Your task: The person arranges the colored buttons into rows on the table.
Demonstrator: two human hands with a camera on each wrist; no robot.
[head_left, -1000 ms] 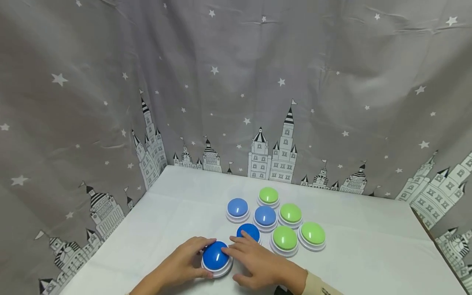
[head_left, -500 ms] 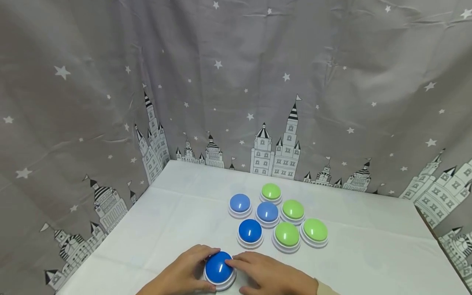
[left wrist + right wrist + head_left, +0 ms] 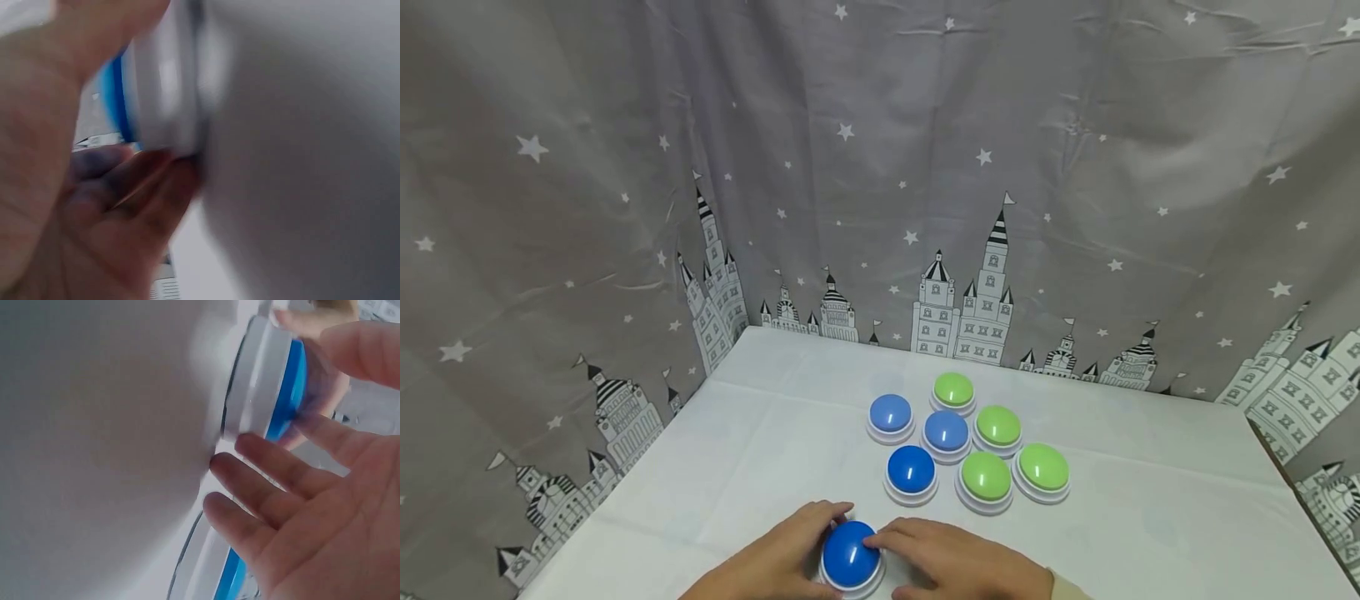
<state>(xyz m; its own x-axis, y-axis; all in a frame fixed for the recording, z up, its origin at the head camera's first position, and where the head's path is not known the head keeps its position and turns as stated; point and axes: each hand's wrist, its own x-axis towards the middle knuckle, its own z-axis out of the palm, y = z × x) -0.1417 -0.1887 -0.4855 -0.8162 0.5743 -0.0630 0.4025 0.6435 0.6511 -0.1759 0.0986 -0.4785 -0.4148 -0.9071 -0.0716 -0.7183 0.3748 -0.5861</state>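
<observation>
A dark-blue dome push button (image 3: 852, 553) with a white round base stands at the table's near edge. My left hand (image 3: 778, 557) grips its base from the left, thumb in front and fingers behind, also seen in the left wrist view around the white base (image 3: 165, 94). From the right, my right hand (image 3: 962, 562) touches the blue dome with its index fingertip; its other fingers (image 3: 275, 481) reach out loosely beside the base in the right wrist view. Just behind stands a second dark-blue button (image 3: 911, 469), apart from both hands.
Two lighter-blue buttons (image 3: 891, 414) and several green buttons (image 3: 987, 477) stand close together farther back on the white tabletop (image 3: 760, 433). A grey curtain (image 3: 850, 192) with castles and stars hangs behind. The table's right edge (image 3: 1292, 500) shows at the far right.
Both hands and the held blue button have moved nearer to the front edge. The right hand's fingers have come off the second dark-blue button. The head view has shifted slightly.
</observation>
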